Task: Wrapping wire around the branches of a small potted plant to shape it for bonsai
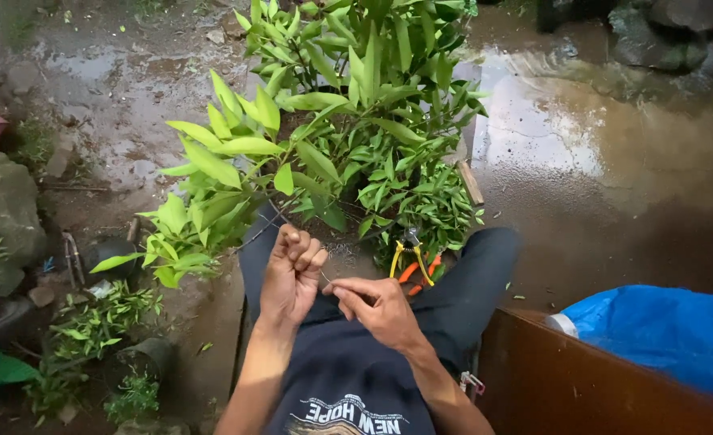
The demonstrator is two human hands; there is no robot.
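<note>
Thin wire pinched between left hand and right hand.

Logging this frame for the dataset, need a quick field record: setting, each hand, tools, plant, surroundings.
setting: outdoors, wet muddy ground with a puddle
left hand: closed in a fist, pinching a thin wire
right hand: fingers pinched on the same wire, close to the left hand
tools: yellow-handled pliers and orange-handled cutters lying just beyond the hands, untouched
plant: leafy green plant directly in front of the person
surroundings: blue plastic sheet on the right, rock on the left
</note>
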